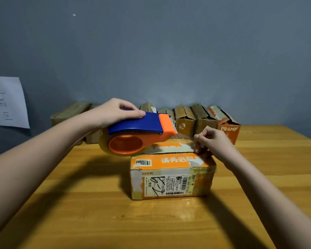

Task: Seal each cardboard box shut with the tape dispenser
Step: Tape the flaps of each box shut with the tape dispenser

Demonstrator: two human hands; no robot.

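My left hand (115, 112) grips the tape dispenser (138, 133) by its blue top, held just above the orange box (171, 175), while my right hand (212, 141) pinches the clear tape end drawn out beyond the blade. I judge this the start of a strip. Next I'd press that end onto the box's right edge, below my pinch, then draw the dispenser back along the seam.

A single camera sat on the person's head and looked forward and slightly down across a wooden table (258, 212) toward a grey wall (169, 42). The wide lens bent the table edges and stretched both forearms in from the lower corners. The near box (171, 178) lay close, at the middle of the view; a row of boxes (201, 119) stood farther back against the wall.
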